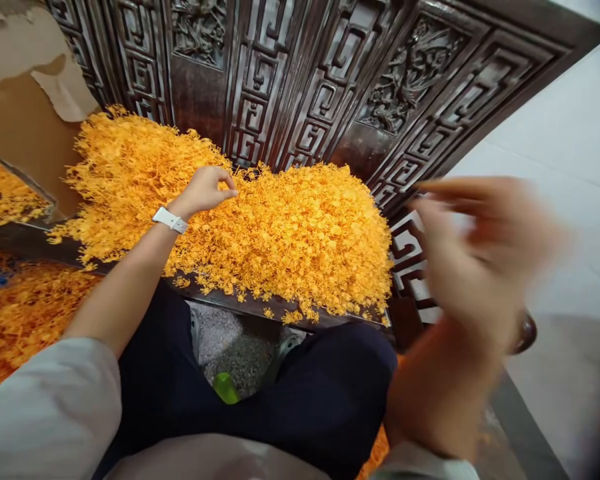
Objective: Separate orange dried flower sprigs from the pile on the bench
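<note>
Dark carved wood panelling (330, 80) backs the whole scene, with pale floor tiles (570, 133) off to the right and torn brown cardboard (20, 120) at the far left. Below the cardboard, more orange material lies heaped at the left edge (25, 313).

Across the dark ledge (240, 303) in front of the person spreads a big pile of small orange plastic pieces (290, 233), tangled together and reaching from the cardboard to the carved post. The left hand (205, 190) rests on top of this pile with the arm stretched forward from a grey sleeve and a white watch strap (170, 220) on the wrist. Its fingers are curled inward with the tips drawn together, pinching at pieces on the surface; by my reading, this is the picking step, with one small bit being separated from the tangle. Pulling a single piece free would call for a light, precise pinch so that neighbours do not come along.

Between the dark trousers (300, 387), a green object (226, 388) shows on the speckled floor.

The right hand (475, 260) is raised near the camera, clear of the pile and heavily blurred. Whether its fingers are spread or hold anything I cannot tell.
</note>
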The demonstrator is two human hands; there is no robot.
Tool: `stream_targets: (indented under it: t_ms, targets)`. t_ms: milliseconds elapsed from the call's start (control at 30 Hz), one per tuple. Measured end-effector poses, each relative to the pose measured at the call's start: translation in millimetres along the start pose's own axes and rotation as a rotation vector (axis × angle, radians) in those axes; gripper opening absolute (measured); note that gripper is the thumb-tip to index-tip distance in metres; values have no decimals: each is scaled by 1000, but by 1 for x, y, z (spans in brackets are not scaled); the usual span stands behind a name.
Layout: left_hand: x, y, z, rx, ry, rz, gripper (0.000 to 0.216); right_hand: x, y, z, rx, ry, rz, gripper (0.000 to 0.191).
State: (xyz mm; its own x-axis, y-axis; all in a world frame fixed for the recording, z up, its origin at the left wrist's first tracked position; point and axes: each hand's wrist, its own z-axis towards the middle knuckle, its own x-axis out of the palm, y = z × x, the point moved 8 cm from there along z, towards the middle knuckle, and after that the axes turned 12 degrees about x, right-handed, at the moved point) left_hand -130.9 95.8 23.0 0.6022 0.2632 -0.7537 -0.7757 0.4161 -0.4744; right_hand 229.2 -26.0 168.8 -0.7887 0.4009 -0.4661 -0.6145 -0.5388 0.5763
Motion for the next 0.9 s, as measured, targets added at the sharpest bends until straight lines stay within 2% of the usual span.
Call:
stream_targets:
  t_ms: [67, 100, 167, 233, 267, 333, 400, 533, 667, 900]
  targets:
    - [7, 12, 0, 35, 31, 104, 18, 80, 5, 18, -132, 298, -79, 14]
    - [11, 17, -1, 46, 53, 151, 19, 126, -2, 28, -111, 423, -90, 15]
    - [18, 20, -2, 47, 89, 225, 25, 217, -28, 47, -1, 573, -185, 18]
    - [19, 14, -5, 43, 87, 264, 31, 289, -64, 62, 233, 618, -365, 21]
    - [18, 9, -7, 49, 74, 277, 33, 316, -74, 66, 288, 626, -402, 23]
    - [16, -4, -9, 84, 42, 293, 42, 354, -90, 71, 392, 637, -466, 28]
    - [19, -13, -11, 135, 71, 304, 55, 375, -98, 73, 466, 646, -510, 32]
    - [26, -12, -9, 168, 135, 369, 46, 388, -109, 74, 606, 658, -557, 40]
    - [32, -8, 0, 195, 180, 429, 44, 384, -117, 81, 688, 630, -501, 37]
    - [29, -7, 0, 198, 206, 461, 50, 359, -111, 102, 602, 486, -294, 33]
